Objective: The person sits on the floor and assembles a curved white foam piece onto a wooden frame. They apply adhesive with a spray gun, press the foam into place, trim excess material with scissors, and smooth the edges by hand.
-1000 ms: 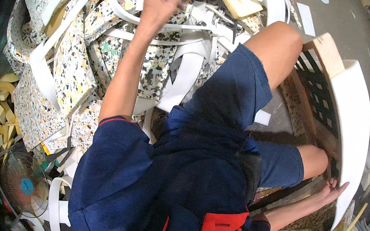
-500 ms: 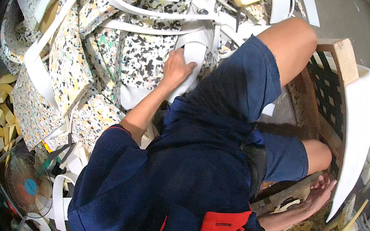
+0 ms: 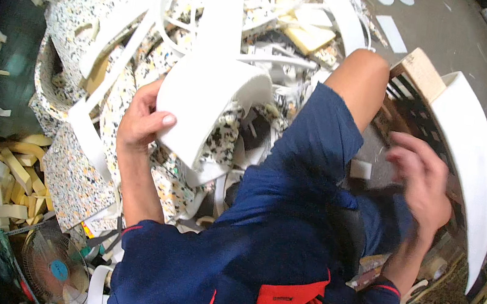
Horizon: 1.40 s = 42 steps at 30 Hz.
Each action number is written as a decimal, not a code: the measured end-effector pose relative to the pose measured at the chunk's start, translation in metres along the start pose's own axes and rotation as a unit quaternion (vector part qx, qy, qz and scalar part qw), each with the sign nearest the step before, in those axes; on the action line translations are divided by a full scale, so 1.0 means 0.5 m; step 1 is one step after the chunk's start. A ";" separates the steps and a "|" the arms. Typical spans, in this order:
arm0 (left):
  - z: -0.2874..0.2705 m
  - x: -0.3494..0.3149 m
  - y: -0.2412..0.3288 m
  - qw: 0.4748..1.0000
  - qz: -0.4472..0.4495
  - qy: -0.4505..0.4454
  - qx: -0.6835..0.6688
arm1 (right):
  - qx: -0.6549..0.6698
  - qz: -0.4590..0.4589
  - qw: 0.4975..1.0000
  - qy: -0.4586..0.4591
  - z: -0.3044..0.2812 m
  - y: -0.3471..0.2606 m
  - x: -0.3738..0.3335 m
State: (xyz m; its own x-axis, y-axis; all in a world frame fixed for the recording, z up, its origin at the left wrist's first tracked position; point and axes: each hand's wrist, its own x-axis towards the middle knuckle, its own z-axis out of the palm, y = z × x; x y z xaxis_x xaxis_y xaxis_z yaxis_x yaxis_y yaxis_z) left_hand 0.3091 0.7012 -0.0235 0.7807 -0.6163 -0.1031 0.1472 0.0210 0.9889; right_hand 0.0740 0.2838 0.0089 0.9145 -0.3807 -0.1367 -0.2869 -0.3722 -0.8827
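A broad white foam sheet (image 3: 201,100) bends over in a curve in front of me. My left hand (image 3: 143,120) grips its left edge, thumb on top and the other fingers tucked behind it. Raised over my lap at the right is my right hand (image 3: 421,181), somewhat blurred, its fingers apart and nothing in them. Beside that hand stands a wooden frame (image 3: 420,77) with dark slats, and a long white foam piece (image 3: 466,144) leans along its outer side.
Speckled foam sheets (image 3: 80,180) and white strips (image 3: 111,82) are heaped at the left and front. Yellow foam offcuts (image 3: 16,174) lie at the far left, above a fan (image 3: 56,266). White scraps (image 3: 391,33) are scattered on the floor.
My left hand has taken hold of the white foam sheet and lifted it from the heap. My right hand has risen from low beside the frame to above my lap.
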 end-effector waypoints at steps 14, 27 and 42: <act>0.037 0.067 -0.037 0.969 -0.155 -0.136 0.138 | 0.478 -0.086 0.873 -0.048 0.236 -0.065 0.233; 0.166 0.166 -0.021 0.889 0.195 -0.004 0.416 | 0.521 -0.053 0.852 0.017 0.178 0.001 0.221; 0.278 0.375 0.077 0.922 0.006 -0.354 0.158 | 0.426 -0.048 0.902 0.055 0.086 0.000 0.147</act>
State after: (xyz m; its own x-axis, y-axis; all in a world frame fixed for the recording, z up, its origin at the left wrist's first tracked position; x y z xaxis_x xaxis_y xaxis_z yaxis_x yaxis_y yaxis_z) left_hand 0.3767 0.4770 0.0101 0.1737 -0.9790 -0.1068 -0.1304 -0.1304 0.9828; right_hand 0.1534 0.2922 -0.0206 0.8761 -0.4806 -0.0378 0.1581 0.3606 -0.9192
